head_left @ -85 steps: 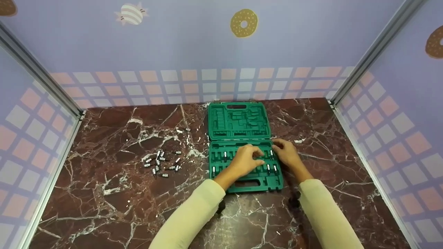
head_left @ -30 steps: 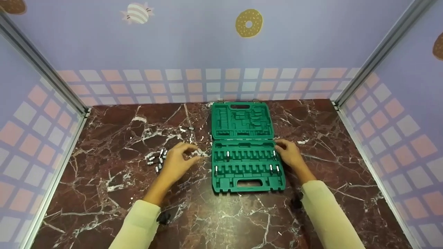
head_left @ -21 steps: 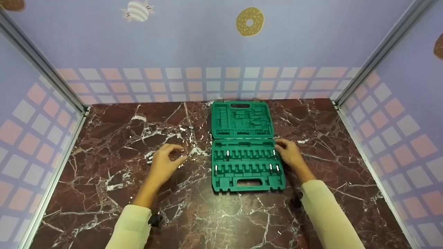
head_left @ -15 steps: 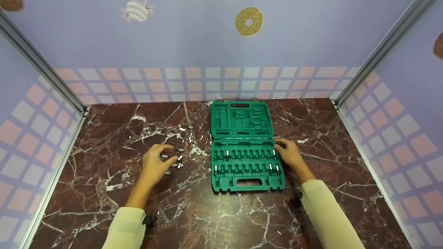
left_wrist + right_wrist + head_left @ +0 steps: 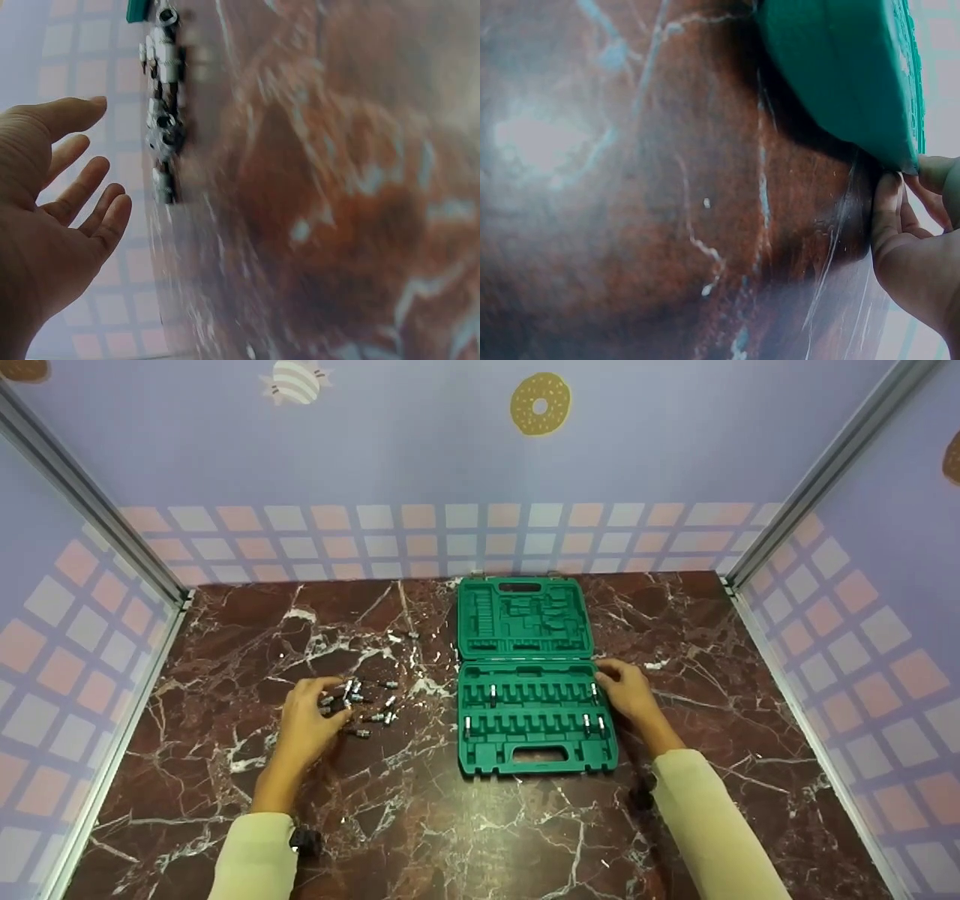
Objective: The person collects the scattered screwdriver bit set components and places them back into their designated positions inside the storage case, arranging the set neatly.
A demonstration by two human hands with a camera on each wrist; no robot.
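Note:
My left hand (image 5: 301, 721) hovers at the left of a loose pile of small silver bit sockets (image 5: 358, 699) with dark tips. In the left wrist view its fingers are spread and loosely bent, with nothing between them, and the bit sockets (image 5: 169, 69) lie beyond the fingertips. An opened green socket case (image 5: 487, 756) lies right of the pile, its lid folded back. Several bit sockets stand in its two rows of slots. My right hand (image 5: 628, 691) grips the case's right edge near the hinge; the right wrist view shows thumb and fingers pinching the green rim (image 5: 855, 82).
One bit socket (image 5: 412, 635) lies apart from the pile, left of the lid. The dark red marbled table (image 5: 420, 825) has shiny white veins. Patterned panels (image 5: 420, 450) enclose it at the back and both sides.
My left hand has moved from over the case leftward across the bit sockets to the pile's left side, uncovering much of it. My right hand stays at the case's edge.

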